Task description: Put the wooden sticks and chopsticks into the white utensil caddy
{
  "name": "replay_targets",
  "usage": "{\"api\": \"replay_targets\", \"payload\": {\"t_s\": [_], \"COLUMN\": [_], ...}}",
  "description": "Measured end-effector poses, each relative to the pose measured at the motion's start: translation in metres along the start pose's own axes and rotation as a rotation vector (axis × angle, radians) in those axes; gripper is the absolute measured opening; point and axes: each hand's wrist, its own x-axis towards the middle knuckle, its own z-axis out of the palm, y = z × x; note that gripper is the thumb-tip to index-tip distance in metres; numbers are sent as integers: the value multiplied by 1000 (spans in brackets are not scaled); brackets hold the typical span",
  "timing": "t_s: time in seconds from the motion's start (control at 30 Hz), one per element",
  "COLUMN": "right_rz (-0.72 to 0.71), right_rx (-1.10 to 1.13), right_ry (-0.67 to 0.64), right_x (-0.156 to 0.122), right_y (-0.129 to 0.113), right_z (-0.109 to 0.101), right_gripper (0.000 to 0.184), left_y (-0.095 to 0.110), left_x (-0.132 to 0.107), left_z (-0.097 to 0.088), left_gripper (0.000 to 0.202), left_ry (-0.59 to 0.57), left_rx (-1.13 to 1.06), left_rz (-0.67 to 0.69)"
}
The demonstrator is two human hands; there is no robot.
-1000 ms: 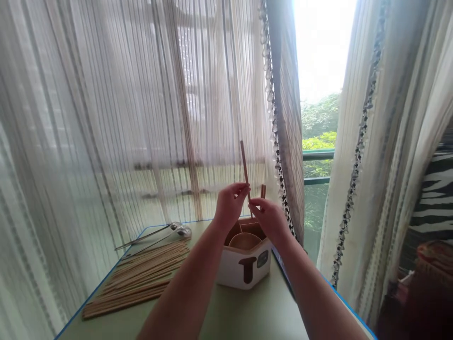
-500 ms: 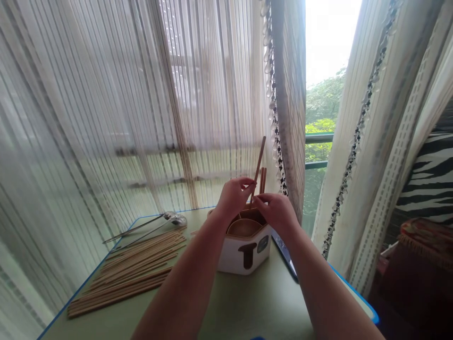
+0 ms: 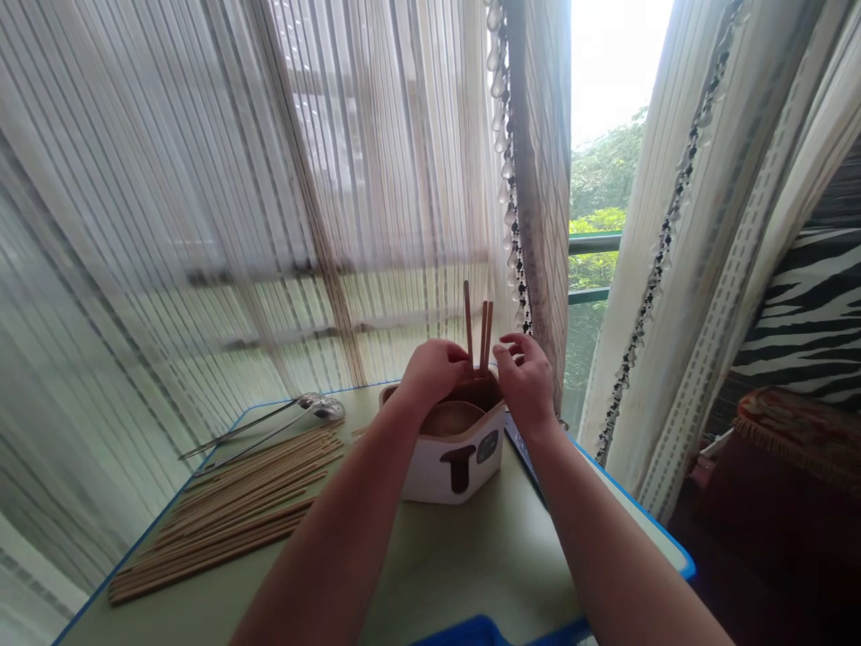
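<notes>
Chopstick (image 3: 467, 314) is being stood in the holder (image 3: 418, 477), near the table's (image 3: 498, 552) far edge, left of two other sticks (image 3: 484, 332). Half a second earlier it was being guided two-handed; release is judged under way. Left hand (image 3: 430, 370) is being kept at the stick; whether pinching cannot be told. Right hand (image 3: 528, 381) is being held apart, fingers loosely bent, nothing gripped.

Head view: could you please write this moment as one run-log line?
left hand: at one near-upright stick, grip unclear | right hand: open beside two sticks in holder | loose sticks: on table
</notes>
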Motion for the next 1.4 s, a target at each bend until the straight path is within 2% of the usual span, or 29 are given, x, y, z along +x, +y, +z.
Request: {"api": "replay_targets", "payload": {"t_s": [0.13, 0.23, 0.63, 0.7, 0.77, 0.87, 0.93, 1.0, 1.07, 1.1, 1.17, 1.27, 1.4], "right_rz": [-6, -21, 20, 4, -76, -299, -456, -636, -860, -967, -1118, -1116, -1083], "right_rx": [17, 24, 113, 118, 89, 6, -13, 22, 116, 165, 225, 192, 189], "right_ry": [-143, -191, -215, -165, -38, 131, 144, 120, 20, -84, -379, -771, -1043], "right_x": [-1, -3, 1, -1, -8, -27, -45, -67, -91, -103, -127, -158, -181], "right_y": [7, 4, 5, 1, -7, -21, -28, -31, -35, -38, -45, -54, -49], "right_z": [8, 9, 7, 5, 2, -5, -7, -5, 2, 7, 18, 36, 55], "right_gripper": [31, 31, 32, 33, 37, 42, 43, 45, 47, 46, 39, 31, 27], "left_y": [4, 6, 12, 15, 18, 17, 9, -7, -30, -43, -67, -98, -125], "left_x": [-4, -4, -8, -11, -17, -32, -49, -73, -104, -121, -155, -198, -233], "left_z": [1, 2, 1, -5, -16, -40, -58, -76, -90, -95, -102, -103, -92], "left_gripper": [17, 19, 17, 21, 25, 27, 26, 25, 23, 22, 22, 21, 22], "left_ry": [-26, -3, -34, -5, 62, 237, 380, 511, 617, 663, 698, 614, 533], "left_rx": [61, 84, 87, 88, 83, 103, 135, 183, 264, 303, 368, 463, 532], "left_rz": [21, 43, 108, 110, 123, 126, 76, -10, -105, -157, -252, -274, -332]}}
